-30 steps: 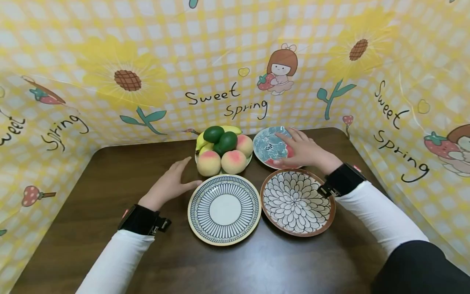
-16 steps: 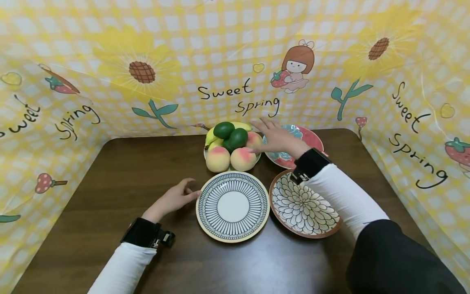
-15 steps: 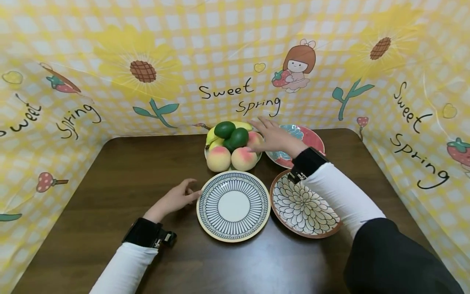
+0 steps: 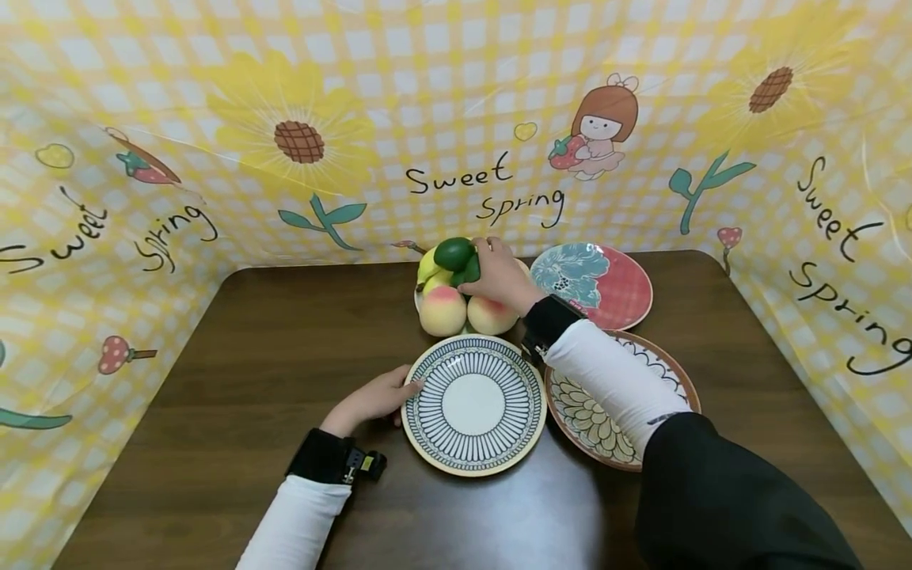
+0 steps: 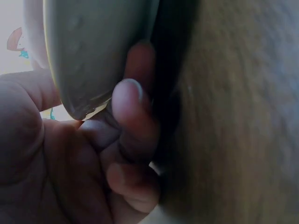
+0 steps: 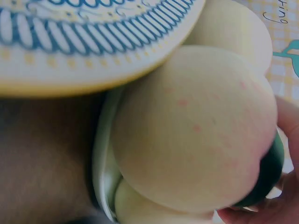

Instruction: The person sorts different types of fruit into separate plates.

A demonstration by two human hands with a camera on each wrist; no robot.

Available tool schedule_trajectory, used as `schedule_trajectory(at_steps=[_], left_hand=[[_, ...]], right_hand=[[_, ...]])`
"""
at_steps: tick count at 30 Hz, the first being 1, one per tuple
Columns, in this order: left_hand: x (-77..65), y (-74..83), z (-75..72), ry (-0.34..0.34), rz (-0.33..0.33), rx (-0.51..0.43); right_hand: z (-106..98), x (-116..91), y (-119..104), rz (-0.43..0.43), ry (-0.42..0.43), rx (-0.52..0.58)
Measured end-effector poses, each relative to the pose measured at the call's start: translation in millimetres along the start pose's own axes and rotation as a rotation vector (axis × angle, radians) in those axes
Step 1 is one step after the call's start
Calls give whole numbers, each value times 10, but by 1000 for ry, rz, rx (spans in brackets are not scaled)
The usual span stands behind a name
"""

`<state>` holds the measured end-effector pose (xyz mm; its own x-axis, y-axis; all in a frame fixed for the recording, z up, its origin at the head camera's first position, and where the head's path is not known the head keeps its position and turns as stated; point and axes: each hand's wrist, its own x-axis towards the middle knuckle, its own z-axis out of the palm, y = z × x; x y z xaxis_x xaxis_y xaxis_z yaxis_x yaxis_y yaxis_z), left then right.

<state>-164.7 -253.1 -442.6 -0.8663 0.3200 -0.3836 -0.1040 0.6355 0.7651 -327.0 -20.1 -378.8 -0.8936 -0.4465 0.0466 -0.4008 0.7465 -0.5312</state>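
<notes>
My left hand [image 4: 374,400] grips the left rim of a white plate [image 4: 473,404] with blue stripes, thumb on top. In the left wrist view, the fingers [image 5: 133,105] curl beneath the plate's underside [image 5: 93,51]. My right hand [image 4: 499,273] reaches over the fruit dish and holds a dark green oval fruit [image 4: 470,271] between thumb and fingers. That fruit [image 6: 270,175] shows behind a peach [image 6: 196,126] in the right wrist view. Another green fruit [image 4: 453,253], yellow bananas [image 4: 428,265] and peaches [image 4: 443,311] share the dish, partly hidden by the hand.
A red and blue floral plate [image 4: 620,293] lies at the back right. In front of it, a brown-rimmed petal-patterned plate [image 4: 591,423] is partly covered by my right sleeve. A yellow checked cloth [image 4: 442,119] hangs behind and beside the brown table [image 4: 285,340].
My right hand has moved left from the floral plate to the fruit and now holds a green fruit. My left hand has moved onto the striped plate's rim and grips it.
</notes>
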Motion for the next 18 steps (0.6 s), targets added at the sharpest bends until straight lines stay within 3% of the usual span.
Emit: schedule_trajectory(at_steps=[9, 18], left_hand=[[-5, -10, -26, -18, 5, -55], [14, 50, -59, -68, -15, -7]], right_hand=[[49, -14, 1, 5, 23, -13], [11, -70, -23, 13, 52, 9]])
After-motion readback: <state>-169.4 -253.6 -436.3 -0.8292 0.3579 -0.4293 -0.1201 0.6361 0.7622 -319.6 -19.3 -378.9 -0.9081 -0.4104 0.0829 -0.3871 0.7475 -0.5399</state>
